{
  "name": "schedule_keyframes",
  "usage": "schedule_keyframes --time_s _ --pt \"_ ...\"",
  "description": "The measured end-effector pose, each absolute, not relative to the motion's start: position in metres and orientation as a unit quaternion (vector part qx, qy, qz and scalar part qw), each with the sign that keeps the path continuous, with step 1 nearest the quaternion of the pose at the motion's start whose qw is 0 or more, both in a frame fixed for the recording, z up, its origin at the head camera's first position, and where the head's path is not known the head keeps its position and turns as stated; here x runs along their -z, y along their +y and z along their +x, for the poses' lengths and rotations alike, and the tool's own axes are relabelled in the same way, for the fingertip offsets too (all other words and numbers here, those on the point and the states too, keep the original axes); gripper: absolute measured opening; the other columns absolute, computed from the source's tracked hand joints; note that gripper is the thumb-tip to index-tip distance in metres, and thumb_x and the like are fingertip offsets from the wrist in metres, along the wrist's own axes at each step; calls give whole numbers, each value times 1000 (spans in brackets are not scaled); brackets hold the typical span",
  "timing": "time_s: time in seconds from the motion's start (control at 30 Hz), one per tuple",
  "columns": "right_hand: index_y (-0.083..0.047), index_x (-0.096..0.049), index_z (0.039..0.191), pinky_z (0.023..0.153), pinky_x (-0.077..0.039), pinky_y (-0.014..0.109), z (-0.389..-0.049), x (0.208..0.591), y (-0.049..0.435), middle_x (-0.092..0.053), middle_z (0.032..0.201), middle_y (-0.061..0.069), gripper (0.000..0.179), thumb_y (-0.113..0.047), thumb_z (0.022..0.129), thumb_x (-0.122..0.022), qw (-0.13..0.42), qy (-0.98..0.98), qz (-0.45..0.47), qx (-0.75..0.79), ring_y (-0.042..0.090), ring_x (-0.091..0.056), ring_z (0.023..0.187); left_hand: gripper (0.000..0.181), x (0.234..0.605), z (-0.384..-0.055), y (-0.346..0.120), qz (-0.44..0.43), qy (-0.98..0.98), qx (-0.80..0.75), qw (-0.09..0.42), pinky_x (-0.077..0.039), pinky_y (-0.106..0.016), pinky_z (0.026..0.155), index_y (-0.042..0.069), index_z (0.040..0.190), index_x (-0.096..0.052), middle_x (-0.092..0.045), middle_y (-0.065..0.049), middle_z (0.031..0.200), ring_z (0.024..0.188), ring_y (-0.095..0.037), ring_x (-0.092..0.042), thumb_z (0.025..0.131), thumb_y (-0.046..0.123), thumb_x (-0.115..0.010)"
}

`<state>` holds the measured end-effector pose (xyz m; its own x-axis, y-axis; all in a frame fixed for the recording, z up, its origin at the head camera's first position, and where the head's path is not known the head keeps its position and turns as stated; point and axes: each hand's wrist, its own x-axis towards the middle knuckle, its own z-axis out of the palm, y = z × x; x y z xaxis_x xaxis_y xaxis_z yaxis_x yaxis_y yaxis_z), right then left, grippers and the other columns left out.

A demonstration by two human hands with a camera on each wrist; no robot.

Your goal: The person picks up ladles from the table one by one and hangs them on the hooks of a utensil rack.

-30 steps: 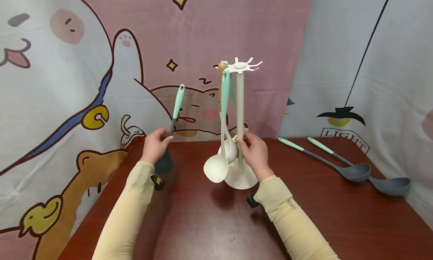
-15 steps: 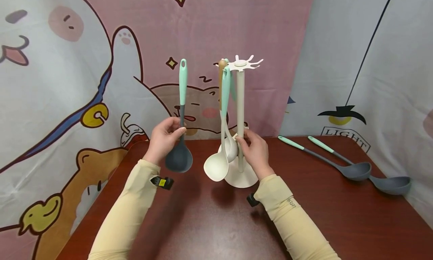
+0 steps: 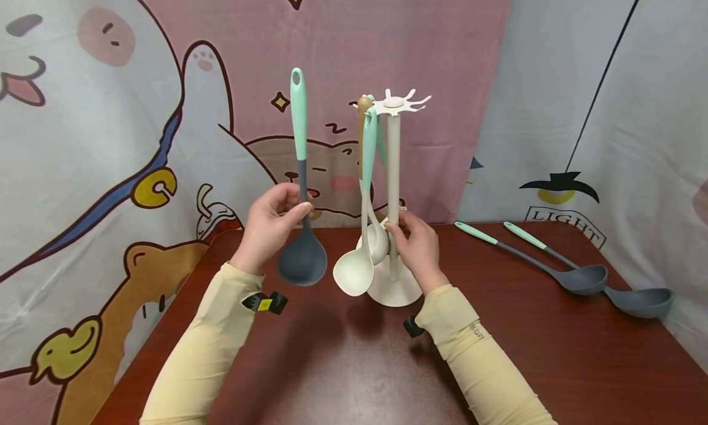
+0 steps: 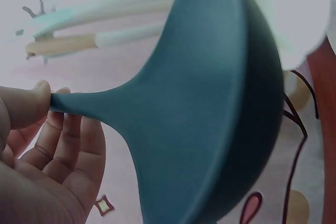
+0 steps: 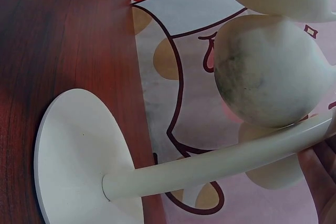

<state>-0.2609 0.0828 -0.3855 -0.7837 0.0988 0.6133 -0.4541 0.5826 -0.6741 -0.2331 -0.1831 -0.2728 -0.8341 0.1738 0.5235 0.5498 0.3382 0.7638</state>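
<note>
My left hand pinches the thin grey neck of a ladle between thumb and fingers. The ladle stands upright in the air, its mint handle pointing up, its grey bowl hanging below the hand; the bowl fills much of the left wrist view. My right hand grips the post of a white utensil stand low down, thumb and fingers around it. From the stand's left hooks hang a white ladle with a mint handle and other white-headed utensils, one with a wooden handle. The stand's round base rests on the table.
Two grey ladles with mint handles lie on the right of the brown table: a nearer ladle and a ladle farther right, partly overlapping. Bare hooks point right atop the stand. A cartoon-printed cloth hangs behind the table.
The left hand has lifted the grey ladle and carried it right, closer to the stand, turning it upright with its bowl toward me. The right hand keeps its hold on the post.
</note>
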Motion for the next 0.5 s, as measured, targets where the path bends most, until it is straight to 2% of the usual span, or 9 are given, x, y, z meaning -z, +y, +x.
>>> schedule_keyframes --time_s 0.27,0.5 --pt "-9 -71 112 73 -56 44 -260 385 83 -71 100 11 26 -27 93 -71 311 -835 107 -442 27 -69 88 14 258 -219 -172 -275 -767 554 172 -58 -35 74 -5 105 -65 -68 -14 90 80 -16 -68 92 0 -68" --pt "-9 -71 112 72 -56 44 -261 386 83 -71 100 11 26 -27 93 -71 312 -834 108 -443 27 -69 88 12 252 -213 -159 -296 -761 553 167 -58 -41 74 -4 103 -66 -69 -13 89 77 -17 -67 92 -1 -68"
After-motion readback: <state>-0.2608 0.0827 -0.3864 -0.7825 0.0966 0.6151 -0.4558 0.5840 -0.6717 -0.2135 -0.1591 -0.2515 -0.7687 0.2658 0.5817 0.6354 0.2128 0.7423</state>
